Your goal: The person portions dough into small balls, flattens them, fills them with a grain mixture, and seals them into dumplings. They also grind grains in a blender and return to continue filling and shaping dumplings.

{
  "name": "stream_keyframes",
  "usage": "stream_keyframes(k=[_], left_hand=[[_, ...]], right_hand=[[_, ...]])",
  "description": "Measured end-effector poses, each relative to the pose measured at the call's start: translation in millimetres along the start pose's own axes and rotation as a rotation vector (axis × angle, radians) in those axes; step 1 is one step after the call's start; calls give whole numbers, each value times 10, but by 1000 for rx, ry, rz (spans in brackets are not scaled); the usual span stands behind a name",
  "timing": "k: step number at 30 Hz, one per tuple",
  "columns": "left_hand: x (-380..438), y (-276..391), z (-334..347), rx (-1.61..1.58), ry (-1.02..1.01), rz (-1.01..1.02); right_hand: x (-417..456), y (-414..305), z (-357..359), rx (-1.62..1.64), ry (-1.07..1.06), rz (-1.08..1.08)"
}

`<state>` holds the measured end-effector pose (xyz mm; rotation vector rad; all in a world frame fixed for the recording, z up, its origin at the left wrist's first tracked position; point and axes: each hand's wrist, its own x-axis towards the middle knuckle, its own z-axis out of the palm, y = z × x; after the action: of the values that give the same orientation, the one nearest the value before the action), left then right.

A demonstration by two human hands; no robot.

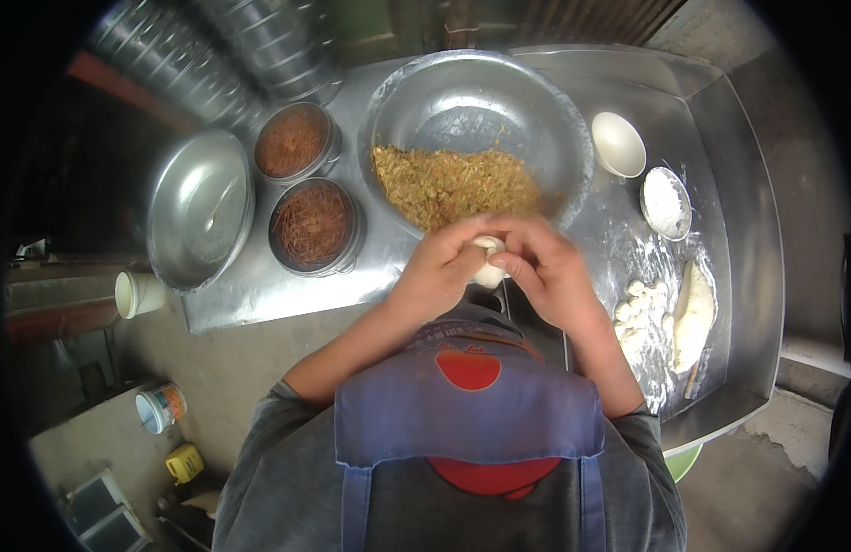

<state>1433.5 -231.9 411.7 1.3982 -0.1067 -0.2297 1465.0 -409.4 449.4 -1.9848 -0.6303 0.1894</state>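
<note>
Both hands meet around a piece of white dough just in front of the near rim of a large metal basin. My left hand grips the dough from the left, and my right hand grips it from the right with the thumb on it. Chopped filling lies in the near half of the basin. On the floured metal surface to the right are small dough pieces and a long dough roll.
A white bowl and a bowl of flour stand at the right. Left of the basin are two round steamers with brown liners and an empty metal basin. A raised metal edge bounds the right side.
</note>
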Motion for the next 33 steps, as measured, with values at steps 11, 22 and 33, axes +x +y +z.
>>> stream_keyframes(k=[11,22,33], left_hand=[[-20,19,113,-732,41,-89],[-105,-353,-45,-260,97,-221],[-459,-1130,-1602,622,538,-109]], right_hand=[[40,52,156,-159,83,-176],[93,83,444,-73,-59,-215],[-760,1183,-928,70,492,397]])
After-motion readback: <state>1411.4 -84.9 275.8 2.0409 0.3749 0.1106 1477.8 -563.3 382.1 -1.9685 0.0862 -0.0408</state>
